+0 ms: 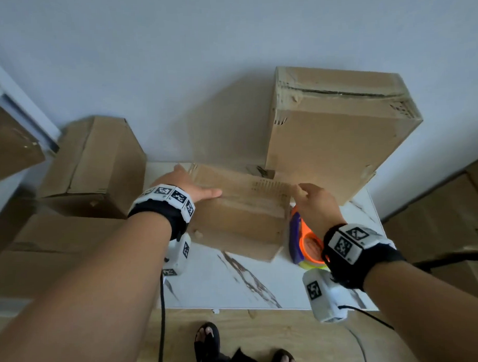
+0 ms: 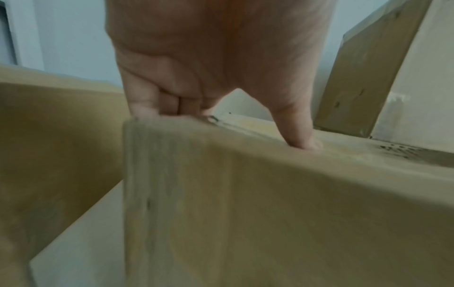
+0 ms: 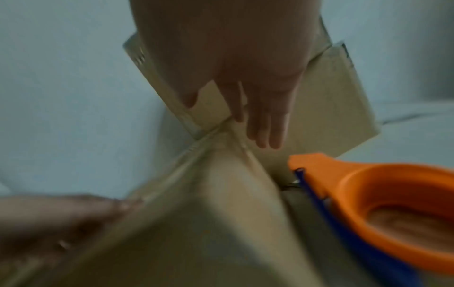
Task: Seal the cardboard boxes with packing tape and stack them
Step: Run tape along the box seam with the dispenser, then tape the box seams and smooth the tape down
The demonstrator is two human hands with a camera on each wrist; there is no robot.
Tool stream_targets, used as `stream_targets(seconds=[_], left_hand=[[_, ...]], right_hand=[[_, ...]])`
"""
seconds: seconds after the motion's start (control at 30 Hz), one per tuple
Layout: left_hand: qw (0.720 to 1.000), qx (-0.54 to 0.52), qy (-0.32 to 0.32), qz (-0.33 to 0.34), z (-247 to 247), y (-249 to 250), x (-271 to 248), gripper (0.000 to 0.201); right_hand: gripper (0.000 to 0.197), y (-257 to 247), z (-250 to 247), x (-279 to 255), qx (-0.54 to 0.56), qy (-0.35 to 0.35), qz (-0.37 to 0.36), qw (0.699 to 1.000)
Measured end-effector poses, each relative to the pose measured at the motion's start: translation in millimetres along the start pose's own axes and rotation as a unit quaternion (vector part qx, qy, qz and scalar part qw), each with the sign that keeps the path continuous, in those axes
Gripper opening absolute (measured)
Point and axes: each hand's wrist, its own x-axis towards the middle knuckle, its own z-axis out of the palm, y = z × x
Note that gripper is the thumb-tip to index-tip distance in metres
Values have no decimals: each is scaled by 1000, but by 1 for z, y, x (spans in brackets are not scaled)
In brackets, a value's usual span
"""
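A small closed cardboard box [image 1: 239, 216] lies on the white marble table [image 1: 236, 284]. My left hand [image 1: 184, 185] grips its left end, thumb [image 2: 294, 132] on the top face [image 2: 270, 203] and fingers curled over the far edge. My right hand [image 1: 311, 202] is at the box's right end with its fingers [image 3: 265, 126] straight, beside the top corner [image 3: 221, 213]; it holds nothing. An orange and blue tape dispenser [image 1: 305, 240] lies on the table just right of the box, under my right wrist [image 3: 380, 194]. A larger sealed box [image 1: 333, 134] stands behind, against the wall.
More cardboard boxes [image 1: 96, 164] are piled left of the table, and others [image 1: 450, 214] sit on the floor at the right. My sandalled feet [image 1: 208, 341] stand at the table's front edge. Wrist-camera cables [image 1: 162, 319] hang down there.
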Motion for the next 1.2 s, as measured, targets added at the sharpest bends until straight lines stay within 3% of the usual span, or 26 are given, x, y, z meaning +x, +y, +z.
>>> stream_targets(seconds=[0.1,0.17,0.23,0.37,0.4,0.5,0.6,0.77,0.87,0.97,1.03,1.13,1.2], left_hand=[[998,58,-25,23,3,4,-6,129],[997,59,-26,29,7,-1,-6,129],[998,50,-19,39,11,-8,-6,128],[997,4,2,75,19,-22,-4,108],[997,-6,-4,78,19,-26,-2,103],[996,-26,-44,70,11,-36,4,96],[996,-55,-63,43,8,-34,2,116],[998,-22,-22,52,13,-33,2,109],[998,-9,-35,51,9,-36,5,108],[998,-6,-36,52,5,-34,5,111],[998,-5,-39,52,4,-32,5,110],[998,-1,-38,45,5,-31,7,108],[998,5,-38,41,5,-30,8,107]], right_hand=[[93,-25,12,-3,27,-40,47,998],[101,-30,26,-7,-38,-39,63,997],[91,-23,34,-8,-59,-27,56,996],[30,1,32,-4,-10,4,2,1000],[23,4,31,-3,-4,5,-8,1000],[38,3,26,-4,43,-5,21,999],[55,-2,28,-4,70,-31,59,995],[32,6,34,-3,165,-41,62,983],[27,8,28,-4,296,-68,99,948],[20,11,20,-6,335,-88,119,930],[11,12,16,-5,295,-45,101,949],[9,-3,11,-2,100,55,29,993],[12,-19,10,-2,2,59,14,998]])
